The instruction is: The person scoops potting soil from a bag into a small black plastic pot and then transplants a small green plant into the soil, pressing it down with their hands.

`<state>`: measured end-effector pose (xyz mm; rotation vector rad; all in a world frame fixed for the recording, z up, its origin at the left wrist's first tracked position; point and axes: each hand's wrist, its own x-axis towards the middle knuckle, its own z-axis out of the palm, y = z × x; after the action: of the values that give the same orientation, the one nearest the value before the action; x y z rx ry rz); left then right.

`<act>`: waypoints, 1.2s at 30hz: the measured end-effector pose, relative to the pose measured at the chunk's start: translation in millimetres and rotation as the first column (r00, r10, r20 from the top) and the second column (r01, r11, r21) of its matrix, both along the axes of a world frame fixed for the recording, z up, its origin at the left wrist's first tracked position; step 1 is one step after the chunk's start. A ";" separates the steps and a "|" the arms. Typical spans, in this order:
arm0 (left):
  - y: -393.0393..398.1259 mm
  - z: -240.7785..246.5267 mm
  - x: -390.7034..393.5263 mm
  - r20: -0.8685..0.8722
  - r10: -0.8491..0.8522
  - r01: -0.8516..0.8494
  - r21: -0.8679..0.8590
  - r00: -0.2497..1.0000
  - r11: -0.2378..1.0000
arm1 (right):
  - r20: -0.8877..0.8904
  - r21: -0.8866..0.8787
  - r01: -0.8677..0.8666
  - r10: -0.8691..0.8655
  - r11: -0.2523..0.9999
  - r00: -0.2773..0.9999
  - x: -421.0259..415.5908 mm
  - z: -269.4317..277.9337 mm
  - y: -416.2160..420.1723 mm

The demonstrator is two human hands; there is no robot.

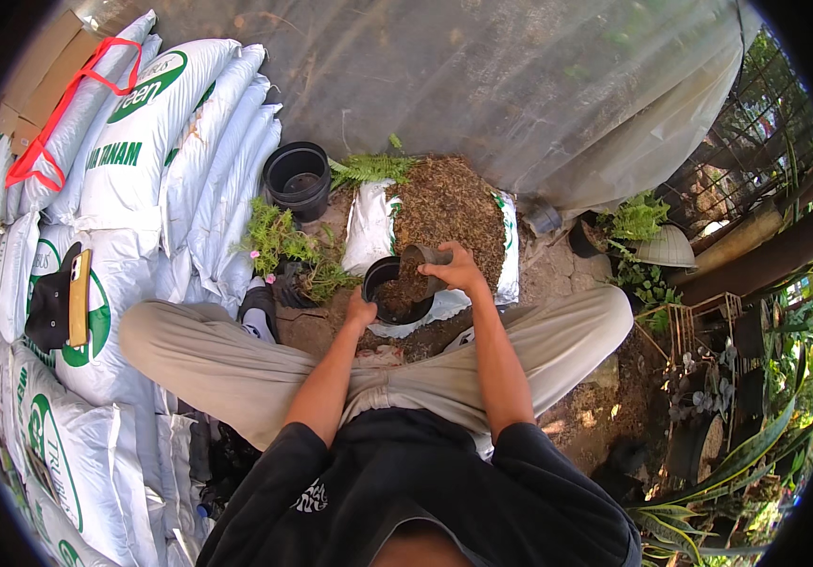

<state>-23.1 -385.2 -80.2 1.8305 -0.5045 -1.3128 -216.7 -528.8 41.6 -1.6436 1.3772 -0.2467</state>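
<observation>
My left hand point(361, 309) grips the left rim of a black plastic plant pot point(426, 309), which has brown potting mix point(399, 294) inside. A smaller dark plastic pot point(429, 264) is in my right hand point(455, 268), tilted over the black pot with its mouth towards the lower left and potting mix at its opening. Just beyond both pots, a large heap of brown potting mix point(449, 202) lies on a white plastic sack point(367, 230).
Stacked white sacks point(194, 177) line the left, with a phone point(80, 298) and black cap point(50, 305) on them. Empty black pots point(298, 177) and a pink-flowered plant point(275, 237) stand ahead left. Plastic sheeting point(506, 92) hangs behind; a fern point(637, 218) and wire rack point(683, 322) are right.
</observation>
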 end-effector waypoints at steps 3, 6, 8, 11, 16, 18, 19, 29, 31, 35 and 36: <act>0.0 16.3 -6.0 0.016 0.041 -0.042 0.056 0.999 0.998 | -0.123 -0.152 -0.084 0.065 0.985 0.990 0.7 -9.5 1.8; 0.1 10.0 -1.3 0.031 0.048 -0.050 0.035 0.998 0.998 | -0.147 -0.188 -0.127 0.100 0.974 0.984 7.2 -8.4 2.9; 1.1 15.5 -3.1 0.027 -0.001 0.000 0.042 1.000 0.999 | -0.153 -0.178 -0.126 0.100 0.976 0.983 4.5 -12.6 2.0; 0.4 22.9 -3.1 0.043 -0.004 0.002 0.044 0.999 0.999 | -0.159 -0.182 -0.123 0.095 0.976 0.983 7.0 -10.6 0.9; 6.4 44.7 -5.9 0.025 -0.008 0.007 0.041 1.000 0.999 | -0.154 -0.178 -0.130 0.102 0.975 0.983 8.4 -11.0 3.1; 5.2 30.2 -3.0 0.033 0.005 -0.004 -0.013 0.999 1.000 | -0.146 -0.158 -0.115 0.092 0.981 0.985 9.0 -12.9 0.8; 6.2 28.7 -4.5 0.048 0.021 -0.021 -0.003 0.999 1.000 | -0.145 -0.144 -0.105 0.084 0.984 0.986 8.0 -15.7 -0.5; 3.9 25.7 34.6 0.542 -0.511 0.437 0.271 0.667 0.858 | -0.147 -0.097 -0.070 0.056 0.993 0.988 3.0 -30.4 -7.3; 3.3 54.8 50.1 0.478 -0.631 0.526 0.350 0.612 0.775 | -0.120 -0.100 -0.050 0.037 0.994 0.992 -2.4 -28.9 -6.8; 13.4 71.2 74.0 0.354 -0.632 0.552 0.308 0.689 0.775 | -0.076 -0.066 -0.023 0.018 0.998 0.997 -3.6 -29.1 -9.0; 16.3 70.2 76.1 0.265 -0.659 0.589 0.301 0.704 0.750 | -0.075 -0.043 -0.036 0.033 0.998 0.997 -3.3 -28.3 -11.7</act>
<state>53.0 -369.0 -10.0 2.1757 -1.3462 -1.4993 -220.1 -540.5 13.2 -1.7274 1.4065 -0.1989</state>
